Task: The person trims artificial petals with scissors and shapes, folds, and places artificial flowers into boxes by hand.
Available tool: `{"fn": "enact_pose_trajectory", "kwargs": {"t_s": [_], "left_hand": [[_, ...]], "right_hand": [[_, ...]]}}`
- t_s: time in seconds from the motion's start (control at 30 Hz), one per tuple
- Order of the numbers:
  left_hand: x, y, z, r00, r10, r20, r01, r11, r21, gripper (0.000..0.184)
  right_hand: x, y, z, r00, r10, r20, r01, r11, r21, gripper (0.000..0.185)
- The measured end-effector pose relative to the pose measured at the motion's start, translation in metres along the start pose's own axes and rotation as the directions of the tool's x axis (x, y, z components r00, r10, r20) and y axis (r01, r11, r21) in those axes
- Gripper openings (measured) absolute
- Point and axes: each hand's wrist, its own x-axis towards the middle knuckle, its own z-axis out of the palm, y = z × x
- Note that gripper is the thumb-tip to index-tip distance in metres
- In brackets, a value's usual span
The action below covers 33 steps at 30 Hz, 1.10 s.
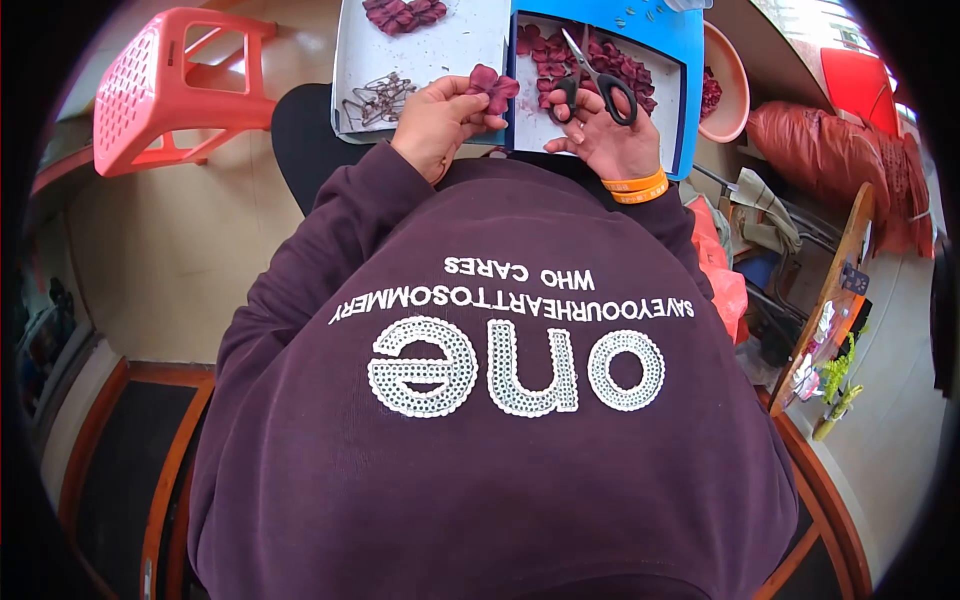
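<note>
My left hand [437, 122] pinches a dark red fabric flower [492, 86] between thumb and fingers, just over the divide between two shallow boxes. My right hand [618, 142] is closed loosely around the black handles of a pair of scissors [590, 74], whose blades are apart and point away from me. Beneath the scissors, the right-hand box [540, 140] contains many dark red fabric flowers [630, 72]. In the left box [350, 60], more dark red petals [403, 14] lie at the far end, and a heap of thin wire pieces [380, 100] sits near my left hand.
A pink plastic stool [135, 95] stands at the left. On the right is a pink basin [735, 85] with dark red flowers inside. A red bag [820, 150] and a wooden board edge [830, 285] lie farther right. Blue material [600, 14] lies behind the boxes.
</note>
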Motion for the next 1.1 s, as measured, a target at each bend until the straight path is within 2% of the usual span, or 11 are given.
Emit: {"fn": "enact_pose_trajectory", "kwargs": {"t_s": [0.07, 0.23, 0.43, 0.57, 0.73, 0.9, 1.1], "left_hand": [[0.001, -0.001, -0.002, 1.0, -0.02, -0.001, 0.02, 1.0, -0.001, 0.014], [0.007, -0.003, -0.01, 0.997, -0.051, 0.057, 0.058, 0.99, -0.13, 0.014], [0.007, -0.006, -0.013, 0.996, -0.058, 0.062, 0.067, 0.985, -0.157, 0.015], [0.008, -0.006, -0.012, 1.0, -0.011, 0.016, 0.013, 0.994, -0.104, 0.018], [0.014, -0.012, -0.018, 0.998, 0.059, -0.012, -0.06, 0.995, -0.082, 0.023], [0.014, -0.012, -0.019, 0.975, 0.218, -0.046, -0.218, 0.976, 0.009, 0.026], [0.012, -0.009, -0.013, 0.96, 0.27, -0.076, -0.268, 0.963, 0.027, 0.026]], "right_hand": [[-0.001, 0.0, 0.004, 0.993, 0.05, 0.109, -0.057, 0.997, 0.06, 0.061], [-0.007, 0.008, 0.014, 0.989, 0.125, 0.083, -0.119, 0.99, -0.081, 0.058], [-0.007, 0.011, 0.018, 0.967, 0.253, 0.029, -0.246, 0.959, -0.142, 0.053], [-0.004, 0.01, 0.029, 0.959, 0.278, -0.061, -0.284, 0.926, -0.247, 0.042], [-0.001, 0.011, 0.049, 0.95, 0.237, -0.202, -0.281, 0.933, -0.226, 0.041], [0.003, 0.008, 0.04, 0.935, 0.336, -0.116, -0.354, 0.909, -0.222, 0.04], [0.004, 0.009, 0.048, 0.944, 0.293, -0.151, -0.324, 0.909, -0.26, 0.04]]}}
